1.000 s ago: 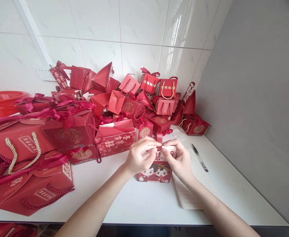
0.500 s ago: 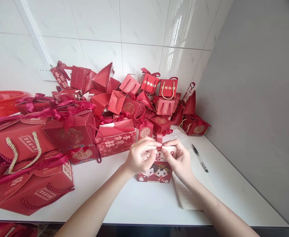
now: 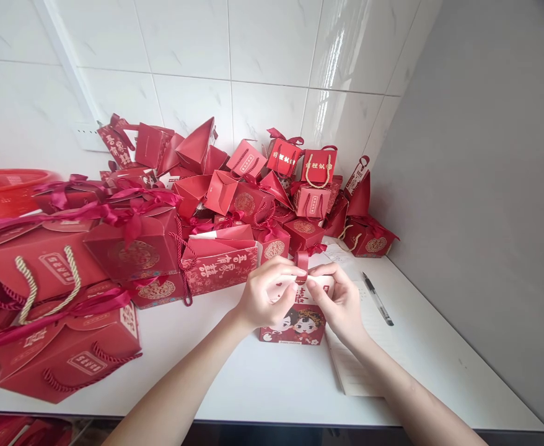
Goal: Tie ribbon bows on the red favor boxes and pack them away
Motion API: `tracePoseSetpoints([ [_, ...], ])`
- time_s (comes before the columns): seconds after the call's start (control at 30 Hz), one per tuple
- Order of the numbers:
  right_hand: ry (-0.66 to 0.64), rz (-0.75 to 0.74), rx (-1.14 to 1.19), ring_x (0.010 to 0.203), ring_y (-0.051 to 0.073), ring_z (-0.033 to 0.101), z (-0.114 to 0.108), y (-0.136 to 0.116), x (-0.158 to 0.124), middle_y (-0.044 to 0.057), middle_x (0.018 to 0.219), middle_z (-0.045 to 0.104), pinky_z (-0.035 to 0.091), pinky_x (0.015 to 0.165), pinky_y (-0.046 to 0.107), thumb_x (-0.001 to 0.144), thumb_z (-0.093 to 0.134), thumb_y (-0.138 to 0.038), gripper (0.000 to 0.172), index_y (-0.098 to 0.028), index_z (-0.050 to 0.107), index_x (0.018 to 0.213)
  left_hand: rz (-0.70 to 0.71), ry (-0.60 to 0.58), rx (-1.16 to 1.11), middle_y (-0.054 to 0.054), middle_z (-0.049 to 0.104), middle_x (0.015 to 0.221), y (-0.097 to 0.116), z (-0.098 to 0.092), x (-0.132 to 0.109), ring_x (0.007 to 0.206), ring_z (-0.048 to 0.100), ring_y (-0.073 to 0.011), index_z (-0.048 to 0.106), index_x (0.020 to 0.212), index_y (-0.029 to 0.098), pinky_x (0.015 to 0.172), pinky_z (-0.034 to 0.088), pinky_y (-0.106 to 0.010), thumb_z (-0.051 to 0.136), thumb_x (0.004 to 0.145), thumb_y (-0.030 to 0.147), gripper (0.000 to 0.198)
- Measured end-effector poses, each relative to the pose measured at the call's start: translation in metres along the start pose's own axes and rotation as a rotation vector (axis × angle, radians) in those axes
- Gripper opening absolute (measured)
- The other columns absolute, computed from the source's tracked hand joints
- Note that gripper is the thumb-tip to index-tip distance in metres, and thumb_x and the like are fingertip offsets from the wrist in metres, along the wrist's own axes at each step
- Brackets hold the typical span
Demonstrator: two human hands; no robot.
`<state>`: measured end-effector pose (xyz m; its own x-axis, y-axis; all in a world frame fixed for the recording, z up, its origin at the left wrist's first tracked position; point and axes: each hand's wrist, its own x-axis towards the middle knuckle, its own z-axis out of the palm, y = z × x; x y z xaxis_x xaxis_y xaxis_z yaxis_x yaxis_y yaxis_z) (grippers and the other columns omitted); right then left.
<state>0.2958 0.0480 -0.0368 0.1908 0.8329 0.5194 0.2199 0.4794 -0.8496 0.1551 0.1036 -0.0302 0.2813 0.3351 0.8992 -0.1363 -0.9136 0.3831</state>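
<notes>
A small red gift box (image 3: 295, 325) with two cartoon figures on its front stands on the white table (image 3: 263, 378) in front of me. A red ribbon loop (image 3: 302, 261) sticks up from its top. My left hand (image 3: 265, 291) and my right hand (image 3: 341, 297) meet over the top of the box, fingers pinched on the ribbon from either side. The top of the box is mostly hidden by my fingers.
A big heap of red gift boxes and bags (image 3: 235, 192) fills the back and left of the table, up to the tiled wall. A black pen (image 3: 378, 298) lies on a paper sheet (image 3: 355, 365) to the right. A red basket (image 3: 7, 192) sits far left. A grey wall bounds the right.
Both hands stay pinched on the ribbon over the box; only small finger shifts and a slight turn of the camera.
</notes>
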Motion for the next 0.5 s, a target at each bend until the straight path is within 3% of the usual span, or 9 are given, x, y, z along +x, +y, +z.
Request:
tracePoseSetpoints([
  [0.23,-0.009,0.017,0.021,0.039,0.006,0.024,0.0020,0.0008,0.0009,-0.007,0.052,0.039,0.020,0.036,0.021,0.081,0.059,-0.035,0.016,-0.021,0.051,0.078,-0.035,0.007,-0.021,-0.005,0.057,0.082,-0.0005,0.0024,-0.0009,0.071,0.058,-0.0102,0.062,0.092,0.013,0.055,0.053,-0.018,0.049,0.077,0.003,0.022],
  [0.37,-0.028,-0.007,0.064,0.049,0.009,0.041,-0.0010,0.0038,-0.0006,-0.002,0.069,0.054,0.033,0.043,0.022,0.083,0.057,-0.033,0.011,-0.023,0.053,0.088,-0.010,-0.018,0.010,-0.006,0.058,0.082,0.0004,-0.0011,0.0007,0.071,0.058,-0.0125,0.061,0.093,0.014,0.056,0.051,-0.023,0.047,0.077,0.008,0.022],
  [0.5,-0.056,-0.056,0.128,0.070,0.014,0.054,-0.0039,0.0075,0.0016,0.001,0.085,0.059,0.043,0.056,0.025,0.080,0.061,-0.029,0.034,-0.028,0.046,0.110,-0.014,-0.047,0.034,-0.007,0.058,0.086,0.0003,-0.0060,0.0019,0.078,0.058,-0.0171,0.061,0.095,0.014,0.066,0.052,-0.030,0.049,0.076,0.015,0.023],
])
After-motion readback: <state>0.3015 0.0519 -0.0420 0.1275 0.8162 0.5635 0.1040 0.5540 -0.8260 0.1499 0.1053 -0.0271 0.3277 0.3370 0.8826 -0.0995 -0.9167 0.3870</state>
